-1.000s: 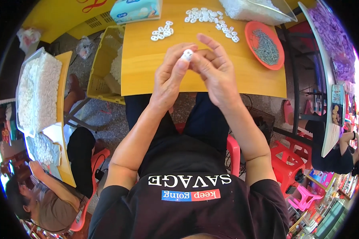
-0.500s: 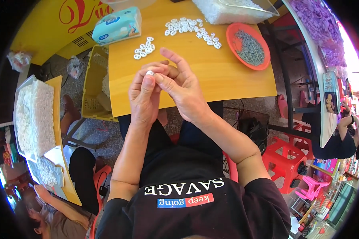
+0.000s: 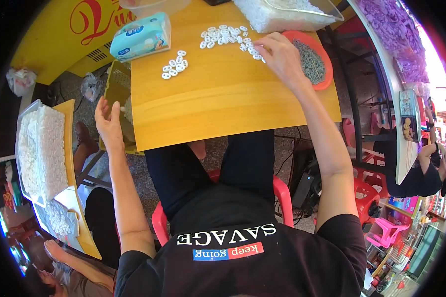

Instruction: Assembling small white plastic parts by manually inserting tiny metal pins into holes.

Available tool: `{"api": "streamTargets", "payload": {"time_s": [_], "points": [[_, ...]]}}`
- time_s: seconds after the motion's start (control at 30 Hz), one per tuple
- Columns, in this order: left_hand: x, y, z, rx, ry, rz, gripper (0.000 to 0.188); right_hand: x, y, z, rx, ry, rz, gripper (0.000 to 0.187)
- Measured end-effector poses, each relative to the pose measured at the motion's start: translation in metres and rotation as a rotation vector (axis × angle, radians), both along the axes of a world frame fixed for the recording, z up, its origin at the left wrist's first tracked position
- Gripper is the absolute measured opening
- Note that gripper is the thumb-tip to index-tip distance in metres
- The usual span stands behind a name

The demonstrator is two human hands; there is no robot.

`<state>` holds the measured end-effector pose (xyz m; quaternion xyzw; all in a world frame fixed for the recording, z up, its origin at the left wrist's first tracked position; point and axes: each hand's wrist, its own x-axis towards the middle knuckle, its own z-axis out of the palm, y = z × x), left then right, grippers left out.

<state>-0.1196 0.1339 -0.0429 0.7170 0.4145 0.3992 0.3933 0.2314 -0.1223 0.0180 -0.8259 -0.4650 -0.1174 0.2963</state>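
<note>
My left hand is off the table's left edge, beside and above a yellow plastic crate. Its fingers are spread, and nothing shows in them. Across the table, my right hand bends over the right end of a scatter of small white oval pieces with two holes. Its thumb and fingers are curled together at those pieces; whatever is between the tips is too small to make out. A smaller group of the same white pieces lies on the left of the yellow table.
Right of my hand sits a red plate of grey metal screws or pins. A clear bin of white pieces stands at the back, a blue tissue pack back left. Another bin and a seated person are at far left.
My hands, earlier together around a small white piece over the table, have parted. The left moved left past the table edge; the right reached right to the white pieces. That held piece no longer shows.
</note>
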Motion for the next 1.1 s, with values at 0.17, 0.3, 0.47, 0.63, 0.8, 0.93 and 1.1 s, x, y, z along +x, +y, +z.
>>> {"api": "streamTargets", "payload": {"time_s": [0.17,0.3,0.47,0.63,0.8,0.93,1.1], "points": [[0.010,-0.022,0.015,0.000,-0.090,-0.014,0.041,0.007,0.020,-0.013,-0.206,-0.345,0.210,0.020],[0.022,-0.043,0.030,0.007,-0.213,-0.089,0.034,0.010,0.026,-0.015,-0.264,-0.345,0.207,0.016],[0.038,-0.074,0.046,0.085,-0.233,-0.222,0.031,-0.005,0.030,-0.009,-0.199,-0.316,0.322,0.008],[0.065,-0.111,0.050,-0.001,-0.222,-0.409,0.023,-0.027,0.035,-0.025,-0.118,-0.405,0.379,0.009],[0.090,-0.134,0.042,-0.275,-0.289,-0.561,0.022,-0.057,0.038,-0.029,-0.112,-0.390,0.260,0.009],[0.105,-0.147,0.037,-0.455,-0.375,-0.559,0.024,-0.090,0.028,-0.020,0.125,0.334,0.198,0.015],[0.116,-0.166,0.045,-0.303,-0.461,-0.517,0.021,-0.118,0.010,-0.009,0.317,0.978,0.193,0.023]]}}
